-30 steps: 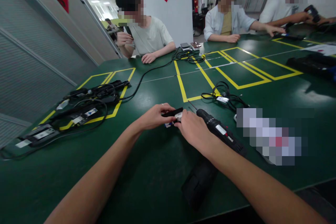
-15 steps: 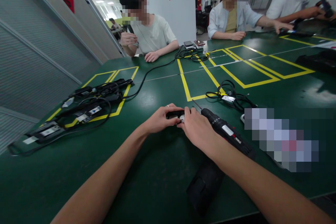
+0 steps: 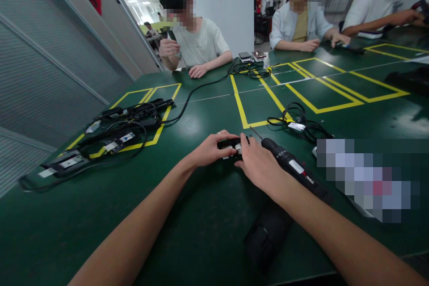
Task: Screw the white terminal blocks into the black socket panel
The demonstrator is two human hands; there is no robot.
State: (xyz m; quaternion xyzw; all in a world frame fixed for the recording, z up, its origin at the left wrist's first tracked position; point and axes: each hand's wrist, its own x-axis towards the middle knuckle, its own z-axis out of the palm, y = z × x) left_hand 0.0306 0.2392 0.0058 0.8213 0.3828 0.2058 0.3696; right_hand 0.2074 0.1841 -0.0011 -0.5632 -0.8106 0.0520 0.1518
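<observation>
In the middle of the green table, my left hand [image 3: 212, 149] grips a small black part [image 3: 229, 143] with white and silvery pieces along its front. Fingers and thumb of that hand close round its left end. My right hand [image 3: 259, 158] has its fingertips on the right end, covering much of it. Its thumb sits lower, near the white piece. I cannot make out the part's exact kind. Just right of my right hand lies a black cordless drill [image 3: 284, 156] on its side, a long thin bit pointing away, its battery end partly under my forearm.
Black devices with cables [image 3: 130, 120] lie inside yellow tape at left. A coiled black cable [image 3: 298, 120] sits beyond the drill. A blurred-out pale item [image 3: 365, 178] lies at right. Two phone-like items [image 3: 258, 56] rest at the back. Three people sit across the table.
My view has turned slightly left. My right thumb has come away downward, and more of the part's white piece shows. A person's outstretched hand at the back right has drawn in.
</observation>
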